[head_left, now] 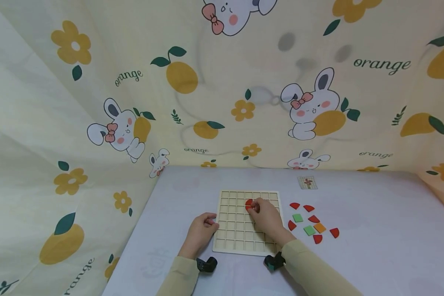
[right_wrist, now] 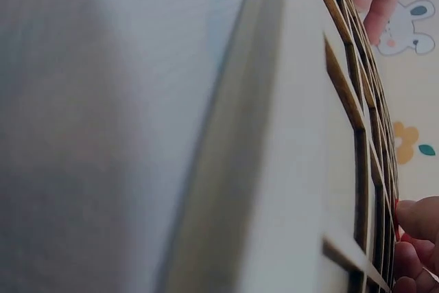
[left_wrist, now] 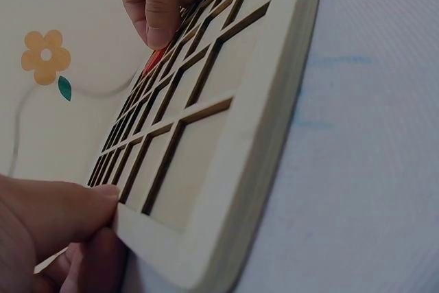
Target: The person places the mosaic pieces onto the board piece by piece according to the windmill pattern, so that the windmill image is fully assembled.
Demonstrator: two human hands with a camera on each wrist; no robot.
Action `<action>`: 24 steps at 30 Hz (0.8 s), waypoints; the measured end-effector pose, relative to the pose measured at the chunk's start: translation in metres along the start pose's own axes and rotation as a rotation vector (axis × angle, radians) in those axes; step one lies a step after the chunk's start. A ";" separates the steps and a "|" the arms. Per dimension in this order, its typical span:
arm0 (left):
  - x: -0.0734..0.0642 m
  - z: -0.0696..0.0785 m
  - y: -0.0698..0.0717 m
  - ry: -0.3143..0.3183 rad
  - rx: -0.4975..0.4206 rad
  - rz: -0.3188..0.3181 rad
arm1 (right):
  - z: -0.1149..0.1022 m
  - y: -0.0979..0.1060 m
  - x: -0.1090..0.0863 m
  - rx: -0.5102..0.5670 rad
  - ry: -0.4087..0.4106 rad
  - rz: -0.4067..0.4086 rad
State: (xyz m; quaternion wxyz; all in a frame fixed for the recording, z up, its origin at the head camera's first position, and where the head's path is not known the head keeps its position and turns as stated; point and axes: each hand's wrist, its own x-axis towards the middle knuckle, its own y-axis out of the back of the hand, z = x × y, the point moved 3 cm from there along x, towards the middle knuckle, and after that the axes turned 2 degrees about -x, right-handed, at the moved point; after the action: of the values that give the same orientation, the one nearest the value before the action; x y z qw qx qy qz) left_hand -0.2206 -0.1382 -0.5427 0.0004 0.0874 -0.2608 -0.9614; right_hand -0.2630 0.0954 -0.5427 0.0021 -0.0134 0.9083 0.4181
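Note:
A pale wooden grid board lies flat on the table, its square cells bounded by thin raised strips. My left hand grips the board's left edge, thumb on top of the rim in the left wrist view. Over the upper middle cells, my right hand pinches a red quarter-circle tile at the grid. Just above it, another red tile shows in a cell. The fingertips partly cover the pinched tile. In the right wrist view, the right thumb is low against the grid.
Right of the board lie several loose red quarter-circle tiles, two green squares and an orange square. A small pattern card lies farther back. A printed cloth hangs behind the white table.

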 end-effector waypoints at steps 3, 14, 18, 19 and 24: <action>0.000 0.000 0.000 0.002 -0.004 -0.002 | -0.001 0.000 0.000 -0.008 0.000 0.004; 0.001 -0.001 -0.001 0.010 0.000 0.005 | -0.004 0.008 -0.005 0.035 -0.005 -0.029; 0.000 -0.001 0.000 0.015 0.007 0.005 | 0.000 0.016 -0.008 0.096 -0.001 -0.052; 0.000 -0.001 0.000 0.015 0.009 0.005 | 0.002 0.020 -0.009 0.111 -0.007 -0.058; 0.000 0.000 0.000 0.014 0.005 0.004 | 0.020 0.044 -0.012 0.117 -0.025 -0.047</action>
State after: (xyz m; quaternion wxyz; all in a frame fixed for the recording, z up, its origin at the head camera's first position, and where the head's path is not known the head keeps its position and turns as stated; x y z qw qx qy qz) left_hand -0.2204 -0.1378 -0.5423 0.0039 0.0936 -0.2634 -0.9601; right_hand -0.2519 0.1392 -0.5220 0.0241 -0.0295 0.9305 0.3644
